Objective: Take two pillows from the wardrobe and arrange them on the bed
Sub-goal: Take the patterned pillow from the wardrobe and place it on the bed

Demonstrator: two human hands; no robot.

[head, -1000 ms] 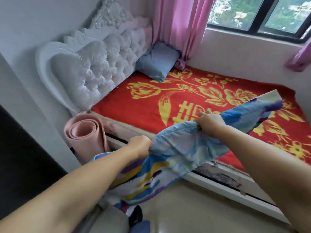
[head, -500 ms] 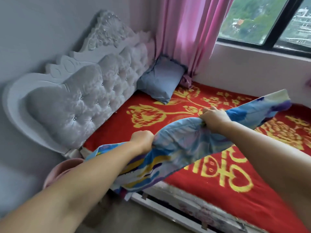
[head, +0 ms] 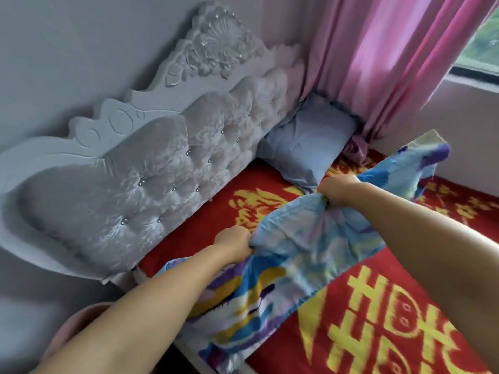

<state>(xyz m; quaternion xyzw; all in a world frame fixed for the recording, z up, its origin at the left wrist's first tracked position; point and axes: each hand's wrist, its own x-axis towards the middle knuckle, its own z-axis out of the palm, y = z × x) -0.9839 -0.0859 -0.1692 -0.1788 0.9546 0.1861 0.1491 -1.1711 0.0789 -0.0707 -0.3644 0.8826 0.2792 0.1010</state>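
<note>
I hold a flat pillow (head: 291, 255) with a blue, yellow and purple pattern over the near half of the bed (head: 189, 233). My left hand (head: 234, 240) grips its edge nearest the headboard. My right hand (head: 339, 188) grips the same edge farther along. The pillow sags between my hands and hangs over the bed's red and yellow cover. A plain blue-grey pillow (head: 307, 152) leans against the headboard in the far corner.
A tufted grey-white headboard (head: 151, 179) runs along the wall on the left. A pink curtain (head: 383, 63) hangs behind the blue-grey pillow, under a window (head: 483, 36). A pink rolled mat (head: 70, 336) stands by the bed's near corner.
I have moved closer to the headboard. Both hands have carried the patterned pillow forward, from beside the bed's edge to over the mattress.
</note>
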